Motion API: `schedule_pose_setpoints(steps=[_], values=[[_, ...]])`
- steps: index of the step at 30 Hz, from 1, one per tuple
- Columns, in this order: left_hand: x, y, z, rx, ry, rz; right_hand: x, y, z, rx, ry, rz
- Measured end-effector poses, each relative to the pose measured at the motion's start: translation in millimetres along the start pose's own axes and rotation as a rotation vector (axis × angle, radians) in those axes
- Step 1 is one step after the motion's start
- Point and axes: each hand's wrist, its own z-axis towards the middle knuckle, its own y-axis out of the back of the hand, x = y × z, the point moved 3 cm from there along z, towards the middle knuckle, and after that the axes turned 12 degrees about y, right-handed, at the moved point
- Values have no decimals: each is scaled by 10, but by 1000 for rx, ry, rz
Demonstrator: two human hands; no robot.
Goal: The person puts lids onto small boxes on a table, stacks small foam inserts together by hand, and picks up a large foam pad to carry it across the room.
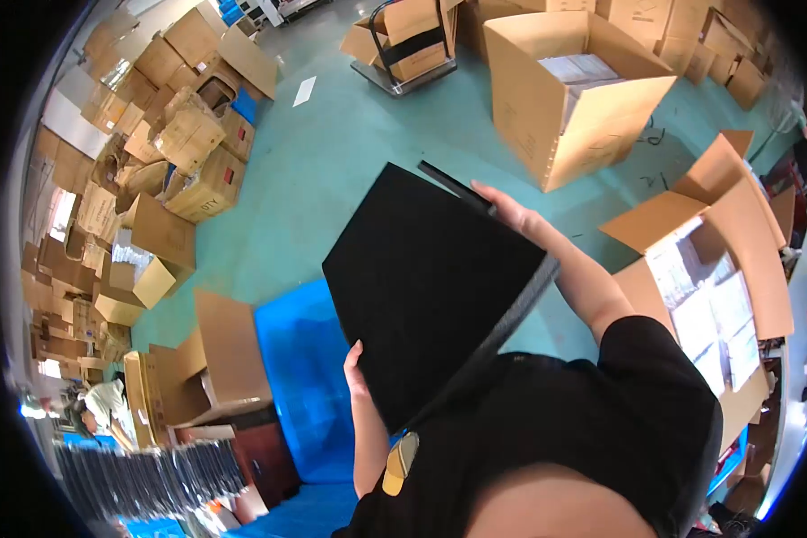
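A large black rectangular slab [435, 287], matt and with a greyish edge, is held tilted in front of my chest. My left hand [357, 372] grips its left edge; the fingertips show and the rest is partly behind it. At the far right edge, my right hand [511, 211] is closed on the slab, most of its fingers hidden. A narrow black strip [455, 186] sticks out beyond the far edge beside my right hand; whether it belongs to the slab I cannot tell.
To my left stand a blue plastic bin [300, 386] and a stack of thin dark sheets [152, 475]. Open cartons [547, 134] with wrapped packs [704, 314] stand ahead and right. A loaded trolley [403, 81] is farther off. Piled cartons [193, 130] line the left; another person [108, 403] is there.
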Motion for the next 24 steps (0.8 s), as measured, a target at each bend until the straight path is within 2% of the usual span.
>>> schedule_pose_setpoints(steps=[1, 2, 3, 6, 10, 12, 15, 18, 19, 24], values=[[-255, 11, 345, 139, 29, -65, 87, -2, 451, 115, -81, 150], [-560, -17, 602, 134, 21, -56, 173, -60, 851, 230, -159, 303], [-931, -149, 954, 156, -2, -45, 313, -98, 1172, 193, -10, 205], [-2001, -635, 1855, 165, 22, -39, 474, 122, 2349, 32, 98, 468], [-3149, -963, 3001, 181, 271, -66, 796, 368, 3266, -145, 67, 366], [-3765, -1006, 3717, 108, 239, 23, 982, 401, 3838, -266, 35, 373], [-4542, -1010, 4769, 85, 311, 65, 1110, 521, 4840, -286, 1, 292], [-5343, -959, 5697, -124, 167, 133, 1261, 513, 6104, -420, -104, 280], [-5621, -1037, 5984, -109, 140, 97, 1369, 425, 6544, -312, -93, 310], [-7061, -1360, 6513, -169, 158, -82, 2012, -19, 8846, -110, -215, 138]])
